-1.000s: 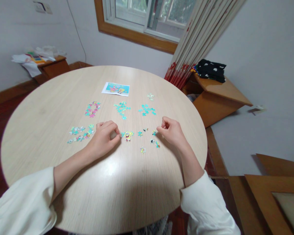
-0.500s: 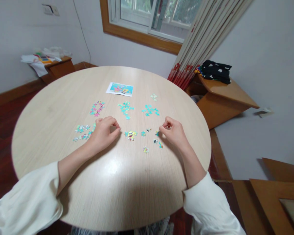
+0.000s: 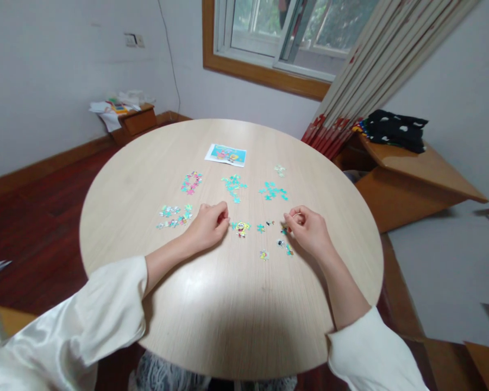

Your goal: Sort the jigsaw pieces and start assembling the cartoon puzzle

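Observation:
My left hand rests on the table with thumb and index finger closed together; whether anything is between them is hidden. Just right of its fingertips lies a joined yellow cartoon-figure puzzle section with turquoise edges. Thumb and fingers of my right hand close on a small dark and turquoise puzzle piece, partly covered by the fingertips. Between the hands lie a turquoise piece and a small dark piece. Nearer me are a yellow-pink piece and a black, white and turquoise pair.
On the round wooden table lie sorted piles: pink, turquoise, more turquoise, pale green and mixed white. Behind them is a picture sheet. A wooden cabinet stands at the right.
The whole view has shifted, so the table and hands appear farther right. Both hands stay at about the same spots over the table, the right one still at the same small piece.

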Demonstrator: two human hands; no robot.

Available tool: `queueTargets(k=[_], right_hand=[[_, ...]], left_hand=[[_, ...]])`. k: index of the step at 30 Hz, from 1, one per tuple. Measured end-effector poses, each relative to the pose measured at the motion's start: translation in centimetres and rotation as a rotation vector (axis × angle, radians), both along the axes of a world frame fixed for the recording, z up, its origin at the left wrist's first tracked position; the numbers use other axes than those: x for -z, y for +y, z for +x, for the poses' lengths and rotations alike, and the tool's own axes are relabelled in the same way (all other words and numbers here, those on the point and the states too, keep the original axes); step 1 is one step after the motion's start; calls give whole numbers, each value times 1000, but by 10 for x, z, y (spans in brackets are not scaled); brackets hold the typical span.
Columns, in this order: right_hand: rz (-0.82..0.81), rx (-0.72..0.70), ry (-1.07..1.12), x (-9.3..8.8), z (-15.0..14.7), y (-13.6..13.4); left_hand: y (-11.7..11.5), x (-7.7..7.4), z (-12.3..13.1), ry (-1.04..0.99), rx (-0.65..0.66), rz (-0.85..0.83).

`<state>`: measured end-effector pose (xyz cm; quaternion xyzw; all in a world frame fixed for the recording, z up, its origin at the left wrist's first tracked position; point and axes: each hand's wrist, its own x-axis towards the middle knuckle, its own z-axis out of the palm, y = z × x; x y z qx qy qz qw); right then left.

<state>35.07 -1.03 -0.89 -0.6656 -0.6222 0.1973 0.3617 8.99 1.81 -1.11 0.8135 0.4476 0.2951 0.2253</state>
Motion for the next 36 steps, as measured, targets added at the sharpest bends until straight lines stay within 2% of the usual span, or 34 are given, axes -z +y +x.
queueTargets(k=[6, 12, 21, 30, 36], right_hand=[[22, 31, -45, -1, 1, 0], [-6, 7, 29, -1, -3, 1], [30, 31, 83, -1, -5, 0], [81, 24, 45, 11, 0, 6], [137, -10, 75, 6, -7, 5]], left_hand=[[1, 0, -1, 8, 26, -3], [0, 0, 0, 24, 49, -9], [3, 6, -2, -3, 8, -20], [6, 9, -6, -27, -40, -22], [6, 7, -6, -66, -77, -59]])
